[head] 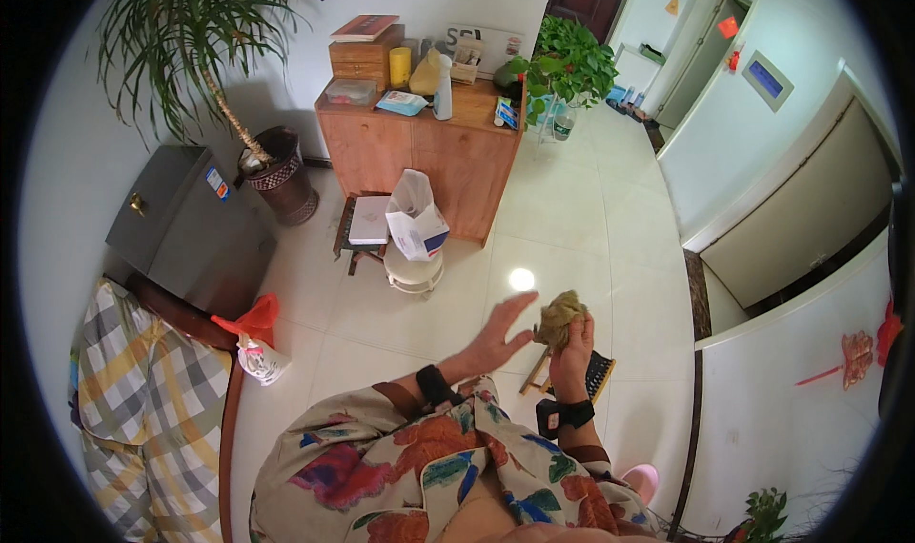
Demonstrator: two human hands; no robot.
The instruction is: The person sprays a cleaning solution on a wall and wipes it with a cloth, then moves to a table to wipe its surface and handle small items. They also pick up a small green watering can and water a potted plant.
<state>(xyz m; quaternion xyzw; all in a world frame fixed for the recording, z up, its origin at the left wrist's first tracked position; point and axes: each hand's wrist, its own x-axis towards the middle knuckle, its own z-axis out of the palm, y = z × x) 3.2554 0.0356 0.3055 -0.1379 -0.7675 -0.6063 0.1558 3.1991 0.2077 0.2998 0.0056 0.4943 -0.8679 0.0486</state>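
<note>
My right hand (572, 350) grips a crumpled olive-brown cloth (559, 320), held up in front of my body. Just left of it, my left hand (493, 335) has its fingers spread from the thumb and holds nothing. The left thumb tip comes close to the cloth; whether it touches cannot be told. Black straps circle both wrists. Partly hidden behind my right hand, a low folding stool (599, 375) with a dark woven seat stands on the floor.
A wooden cabinet (457, 164) bears bottles, boxes and a wipes pack. Before it stand a round white stool (414, 275) with a plastic bag (417, 221), and a folding stool. A potted plant (282, 178), grey box (207, 235) and checked sofa (143, 386) line the left.
</note>
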